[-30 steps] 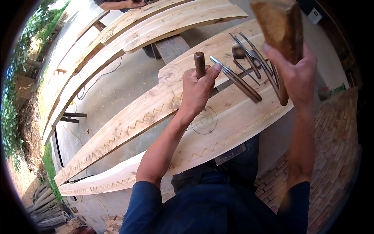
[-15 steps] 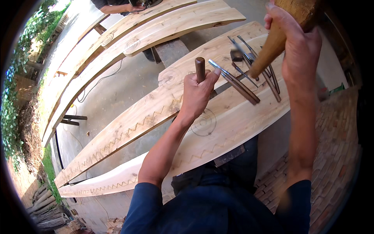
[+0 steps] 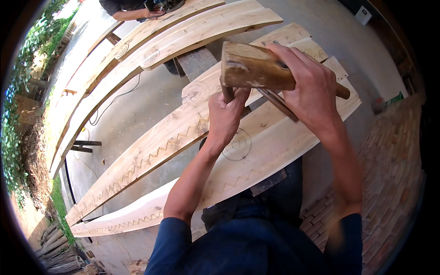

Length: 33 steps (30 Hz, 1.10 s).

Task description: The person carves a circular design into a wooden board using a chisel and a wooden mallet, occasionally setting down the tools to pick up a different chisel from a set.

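Wooden mallet point(image 3: 256, 68) swung from upper right to upper centre. Right fingers point(image 3: 288, 56) grip it; left fingers point(image 3: 241, 96) clench a handle point(image 3: 227, 93).

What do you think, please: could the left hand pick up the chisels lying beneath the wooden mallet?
Probably not right now: the left hand grips a wooden tool handle, and the wooden mallet partly covers the chisels.

No readable lettering or signs (rim perhaps too blurred).

Two long pale tapering boards point(image 3: 275, 144) (zigzag marks point(image 3: 173, 144) along each), brown tool handles point(image 3: 284, 108) on top, partly hidden
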Each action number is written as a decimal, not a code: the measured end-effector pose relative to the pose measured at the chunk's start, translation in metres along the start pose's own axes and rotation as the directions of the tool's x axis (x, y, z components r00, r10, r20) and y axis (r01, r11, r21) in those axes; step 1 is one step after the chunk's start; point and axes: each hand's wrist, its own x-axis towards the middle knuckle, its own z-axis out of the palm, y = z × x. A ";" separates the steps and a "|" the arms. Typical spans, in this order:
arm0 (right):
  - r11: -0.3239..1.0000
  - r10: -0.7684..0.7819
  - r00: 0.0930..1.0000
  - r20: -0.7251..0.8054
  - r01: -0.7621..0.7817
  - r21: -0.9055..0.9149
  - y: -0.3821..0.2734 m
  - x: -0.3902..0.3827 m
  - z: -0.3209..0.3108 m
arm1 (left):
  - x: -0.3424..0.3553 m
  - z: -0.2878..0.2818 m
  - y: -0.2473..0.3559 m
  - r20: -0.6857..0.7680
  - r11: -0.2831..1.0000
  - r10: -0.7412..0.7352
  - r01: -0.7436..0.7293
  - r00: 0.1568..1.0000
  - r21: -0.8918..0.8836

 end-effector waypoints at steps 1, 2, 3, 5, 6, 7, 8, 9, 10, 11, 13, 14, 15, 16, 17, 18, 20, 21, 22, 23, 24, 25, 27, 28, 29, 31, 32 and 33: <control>0.976 0.141 0.990 -0.016 -0.136 0.171 0.001 -0.011 0.003 | -0.004 -0.007 -0.002 -0.049 0.997 0.017 -0.021 0.999 -0.073; 0.904 0.281 0.960 -0.006 -0.262 0.337 0.000 -0.028 0.009 | -0.005 -0.015 -0.002 -0.100 0.989 0.032 -0.046 0.994 -0.144; 0.789 0.422 0.906 0.033 -0.385 0.480 -0.002 -0.051 0.012 | -0.003 -0.022 0.000 -0.170 0.969 0.038 -0.078 0.985 -0.236; 0.550 0.530 0.808 0.258 -0.559 0.621 0.002 -0.090 0.020 | 0.005 -0.042 0.007 -0.246 0.935 0.049 -0.131 0.968 -0.329; 0.353 0.588 0.705 0.396 -0.665 0.658 0.007 -0.108 0.024 | 0.005 -0.040 0.006 -0.164 0.939 0.052 -0.104 0.985 -0.327; 0.130 0.598 0.589 0.543 -0.740 0.660 0.011 -0.124 0.032 | 0.001 -0.040 0.009 -0.093 0.947 0.055 -0.081 0.994 -0.311; 0.089 0.623 0.561 0.546 -0.744 0.663 0.014 -0.137 0.041 | -0.002 -0.039 0.013 -0.021 0.954 0.056 -0.059 0.998 -0.295; 0.045 0.649 0.527 0.549 -0.747 0.663 0.016 -0.148 0.049 | -0.004 -0.030 0.015 0.029 0.954 0.077 -0.065 0.997 -0.292; 0.005 0.673 0.496 0.548 -0.744 0.668 0.018 -0.157 0.056 | -0.004 -0.021 0.017 0.026 0.957 0.050 -0.040 0.998 -0.289; -0.002 0.681 0.470 0.562 -0.766 0.643 0.020 -0.165 0.063 | -0.002 -0.017 0.016 0.038 0.958 0.031 -0.019 0.999 -0.288; -0.004 0.699 0.419 0.579 -0.808 0.589 0.023 -0.173 0.070 | -0.001 -0.013 0.014 0.062 0.962 0.010 0.007 0.998 -0.274; 0.004 0.700 0.421 0.576 -0.809 0.587 0.026 -0.174 0.070 | -0.001 -0.012 0.013 0.075 0.967 0.006 0.014 0.997 -0.256; 0.006 0.700 0.420 0.577 -0.811 0.584 0.025 -0.174 0.070 | -0.001 -0.012 0.011 0.085 0.972 -0.003 0.023 0.996 -0.234; 0.007 0.700 0.419 0.578 -0.813 0.582 0.024 -0.174 0.070 | -0.001 -0.012 0.010 0.085 0.973 -0.005 0.024 0.996 -0.229; 0.012 0.690 0.427 0.585 -0.814 0.580 0.025 -0.174 0.071 | -0.001 -0.012 0.008 0.086 0.974 -0.007 0.026 0.996 -0.225; 0.019 0.680 0.436 0.589 -0.814 0.580 0.028 -0.175 0.072 | -0.001 -0.011 0.007 0.089 0.975 -0.007 0.026 0.996 -0.222; 0.028 0.673 0.437 0.597 -0.821 0.570 0.029 -0.175 0.074 | 0.000 -0.010 0.006 0.094 0.976 -0.007 0.027 0.996 -0.217; 0.031 0.675 0.430 0.599 -0.828 0.559 0.028 -0.175 0.075 | 0.000 -0.009 0.005 0.097 0.976 -0.007 0.028 0.995 -0.216; 0.035 0.677 0.423 0.602 -0.835 0.549 0.028 -0.175 0.075 | 0.000 -0.009 0.005 0.100 0.977 -0.008 0.029 0.995 -0.209; 0.042 0.675 0.432 0.598 -0.832 0.554 0.028 -0.175 0.075 | 0.001 -0.009 0.004 0.102 0.979 -0.009 0.030 0.995 -0.202; 0.049 0.673 0.441 0.594 -0.828 0.559 0.029 -0.175 0.075 | 0.001 -0.010 0.004 0.104 0.980 -0.010 0.031 0.995 -0.196; 0.056 0.670 0.450 0.591 -0.824 0.563 0.029 -0.175 0.075 | 0.001 -0.010 0.003 0.108 0.980 -0.014 0.035 0.994 -0.194; 0.055 0.670 0.448 0.592 -0.825 0.562 0.028 -0.174 0.075 | 0.002 -0.011 0.002 0.116 0.981 -0.020 0.042 0.993 -0.190; 0.055 0.670 0.447 0.593 -0.826 0.561 0.027 -0.173 0.074 | 0.002 -0.011 0.002 0.141 0.982 -0.025 0.051 0.990 -0.181; 0.056 0.673 0.444 0.592 -0.828 0.558 0.027 -0.173 0.074 | 0.002 -0.011 0.002 0.167 0.983 -0.030 0.059 0.986 -0.171; 0.059 0.679 0.437 0.590 -0.833 0.550 0.027 -0.173 0.073 | 0.002 -0.010 0.002 0.212 0.986 -0.048 0.081 0.976 -0.149; 0.058 0.674 0.442 0.592 -0.831 0.553 0.027 -0.173 0.074 | 0.002 -0.009 0.002 0.231 0.986 -0.061 0.095 0.971 -0.135; 0.059 0.669 0.447 0.594 -0.828 0.557 0.028 -0.173 0.074 | 0.002 -0.008 0.003 0.251 0.987 -0.073 0.106 0.965 -0.122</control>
